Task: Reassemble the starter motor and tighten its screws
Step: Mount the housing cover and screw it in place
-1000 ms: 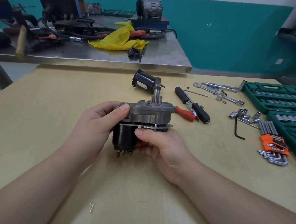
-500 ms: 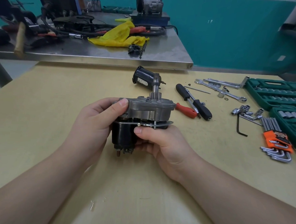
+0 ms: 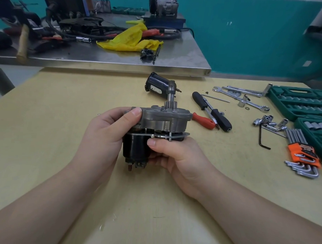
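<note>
I hold the starter motor assembly (image 3: 162,120) upright just above the wooden table (image 3: 46,136). It has a grey cast housing with a toothed shaft pointing up, a thin metal plate below it and a black solenoid (image 3: 135,146) underneath. My left hand (image 3: 108,134) grips the left end of the housing and the solenoid. My right hand (image 3: 175,157) holds the lower part from the right, thumb under the plate. A black motor can (image 3: 157,84) lies on the table behind.
Right of the motor lie a red-handled screwdriver (image 3: 204,120), a black-handled driver (image 3: 211,110), wrenches (image 3: 248,99), loose sockets (image 3: 268,122), a hex key set in an orange holder (image 3: 301,156) and green socket cases (image 3: 303,103). A cluttered steel bench (image 3: 122,56) stands behind.
The view shifted slightly and the assembly sits a little lower in the frame. Both hands keep the same hold on it.
</note>
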